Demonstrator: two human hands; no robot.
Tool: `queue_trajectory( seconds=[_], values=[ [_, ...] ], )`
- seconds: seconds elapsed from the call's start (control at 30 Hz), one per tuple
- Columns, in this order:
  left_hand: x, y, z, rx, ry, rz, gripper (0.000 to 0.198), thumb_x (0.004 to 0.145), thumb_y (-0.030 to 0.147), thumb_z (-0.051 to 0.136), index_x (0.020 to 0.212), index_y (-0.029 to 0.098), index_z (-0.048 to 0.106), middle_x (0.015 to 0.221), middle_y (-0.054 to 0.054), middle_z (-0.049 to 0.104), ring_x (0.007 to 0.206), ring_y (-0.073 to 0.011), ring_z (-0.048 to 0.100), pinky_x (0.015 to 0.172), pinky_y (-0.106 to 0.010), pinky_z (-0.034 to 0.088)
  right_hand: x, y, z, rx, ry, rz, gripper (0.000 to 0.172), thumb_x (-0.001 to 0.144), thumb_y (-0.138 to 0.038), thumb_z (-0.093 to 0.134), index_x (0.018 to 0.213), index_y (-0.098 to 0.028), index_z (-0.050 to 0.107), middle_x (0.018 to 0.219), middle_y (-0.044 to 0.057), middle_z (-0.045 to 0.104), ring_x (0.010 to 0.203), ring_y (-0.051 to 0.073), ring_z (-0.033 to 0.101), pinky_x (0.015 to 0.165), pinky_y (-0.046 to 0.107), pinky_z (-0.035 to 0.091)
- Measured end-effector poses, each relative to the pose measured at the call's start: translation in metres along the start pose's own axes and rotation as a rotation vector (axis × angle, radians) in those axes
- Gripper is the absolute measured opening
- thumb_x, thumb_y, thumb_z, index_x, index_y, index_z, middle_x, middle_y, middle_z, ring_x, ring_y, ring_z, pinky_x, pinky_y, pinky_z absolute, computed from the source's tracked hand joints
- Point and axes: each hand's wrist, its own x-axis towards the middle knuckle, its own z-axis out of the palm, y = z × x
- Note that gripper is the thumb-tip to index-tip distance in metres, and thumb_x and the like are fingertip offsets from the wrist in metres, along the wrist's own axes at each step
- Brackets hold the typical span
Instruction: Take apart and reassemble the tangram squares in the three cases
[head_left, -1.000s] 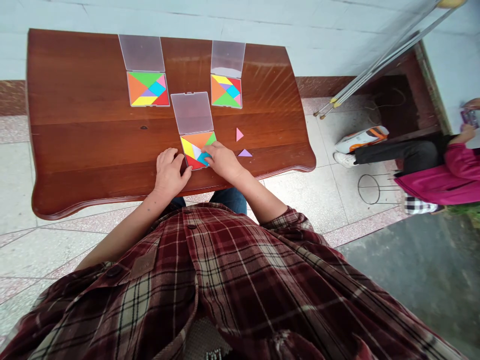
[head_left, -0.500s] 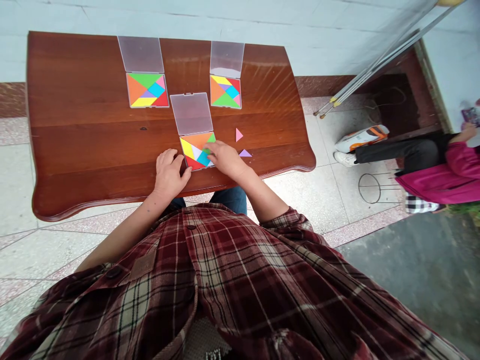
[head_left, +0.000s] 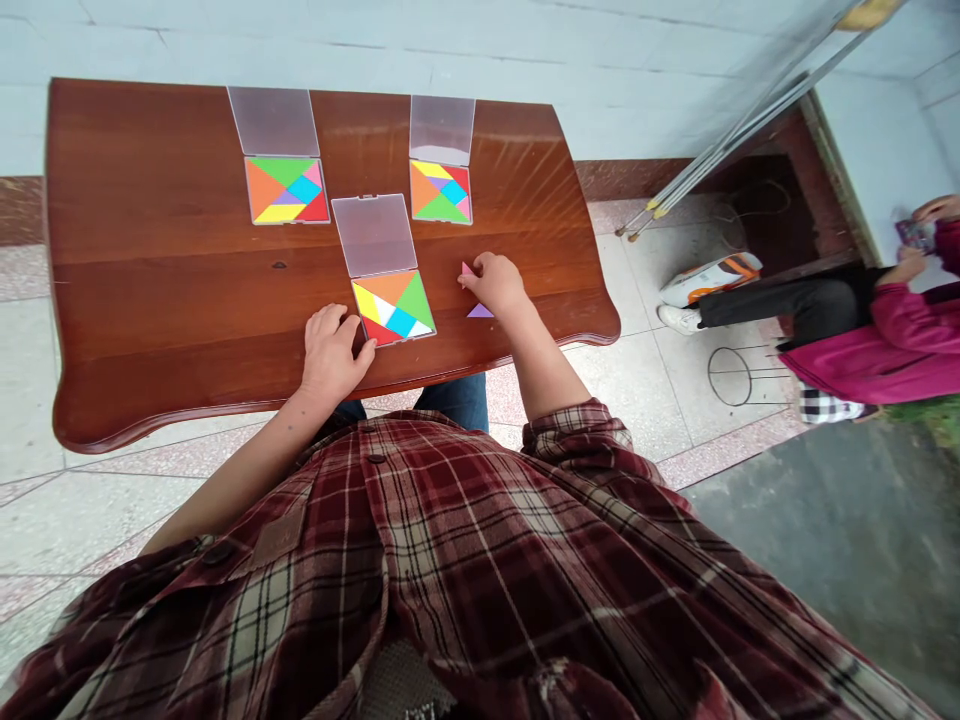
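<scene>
An unlidded tangram box (head_left: 435, 333) lies on the table before me, holding yellow, orange, green, blue and red pieces, with two white gaps among them. Its clear lid (head_left: 373, 235) is folded back away from me. At the box's near left corner rests my left hand (head_left: 334, 352), fingers spread and thumb touching the edge. To the right of the box, my right hand (head_left: 495, 284) has its fingertips pinched at a pink triangle (head_left: 466, 269), partly hidden by them. A purple triangle (head_left: 480, 311) lies just below that hand.
Two more opened tangram boxes, a left one (head_left: 286, 190) and a right one (head_left: 441, 192), lie farther back on the brown wooden table (head_left: 165, 300), filled with coloured pieces. Crutches (head_left: 720, 130) lean at the right wall. A seated person (head_left: 900, 320) is at the far right.
My right hand has moved off the box, rightward to the pink triangle. The box's green and blue pieces are now uncovered. My left hand stays by the box. The whole view has shifted slightly.
</scene>
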Motion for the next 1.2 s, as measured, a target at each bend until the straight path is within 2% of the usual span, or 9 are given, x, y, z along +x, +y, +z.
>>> queue_trajectory(
  seconds=[0.13,0.27,0.43,0.6,0.87,1.03,1.2],
  values=[
    [0.0,0.0,0.0,0.013,0.002,-0.001,0.032,0.087,0.038,0.054,0.109,0.017,0.063,0.132,-0.016,0.056,0.132,-0.0381,0.046,0.115,-0.058,0.034,0.009,-0.004,0.005,0.076,-0.002,0.016,0.025,0.081,-0.02,0.071,0.104,-0.013,0.065,0.105,0.013,0.066,0.098,0.027,0.062,0.089,0.042,0.049],
    [0.0,0.001,0.0,0.006,-0.005,-0.008,0.032,0.086,0.037,0.055,0.109,0.017,0.063,0.133,-0.017,0.055,0.132,-0.0386,0.046,0.115,-0.059,0.033,0.015,0.003,0.006,0.196,-0.027,0.018,0.016,0.075,-0.015,0.074,0.083,-0.018,0.061,0.089,0.006,0.064,0.086,0.023,0.062,0.084,0.04,0.051],
    [0.0,0.001,0.001,0.006,0.004,0.002,0.03,0.086,0.037,0.055,0.107,0.017,0.063,0.132,-0.016,0.056,0.131,-0.0384,0.047,0.115,-0.059,0.034,0.016,0.012,0.015,0.342,0.004,-0.046,0.022,0.075,-0.017,0.07,0.065,-0.022,0.052,0.067,0.0,0.056,0.072,0.019,0.058,0.076,0.037,0.051],
    [0.0,0.001,0.001,0.042,0.017,0.013,0.031,0.087,0.038,0.054,0.107,0.015,0.064,0.13,-0.017,0.057,0.13,-0.0379,0.048,0.114,-0.057,0.036,0.016,0.017,0.025,0.46,0.055,-0.055,0.023,0.079,-0.015,0.065,0.067,-0.022,0.047,0.067,0.0,0.057,0.078,0.018,0.06,0.079,0.033,0.048],
    [-0.001,0.0,0.002,0.021,0.02,0.01,0.031,0.086,0.036,0.055,0.109,0.017,0.064,0.13,-0.016,0.057,0.131,-0.0378,0.047,0.114,-0.058,0.035,0.006,0.01,0.022,0.398,0.096,-0.081,0.017,0.085,-0.02,0.061,0.072,-0.023,0.05,0.072,0.001,0.062,0.072,0.017,0.056,0.075,0.033,0.046],
    [-0.001,0.0,0.001,0.031,0.017,0.009,0.032,0.087,0.037,0.054,0.108,0.016,0.064,0.129,-0.018,0.058,0.13,-0.0385,0.048,0.113,-0.058,0.036,-0.003,0.003,0.019,0.351,0.082,-0.098,0.009,0.084,-0.015,0.059,0.08,-0.022,0.055,0.081,0.002,0.066,0.077,0.018,0.059,0.077,0.032,0.045],
    [-0.002,0.0,0.001,0.054,0.015,0.022,0.03,0.087,0.036,0.054,0.107,0.016,0.064,0.129,-0.017,0.058,0.129,-0.0375,0.049,0.113,-0.057,0.037,-0.013,-0.003,0.022,0.328,0.069,-0.163,0.009,0.088,-0.024,0.058,0.079,-0.022,0.056,0.08,0.002,0.066,0.076,0.018,0.059,0.075,0.032,0.043]
  ],
)
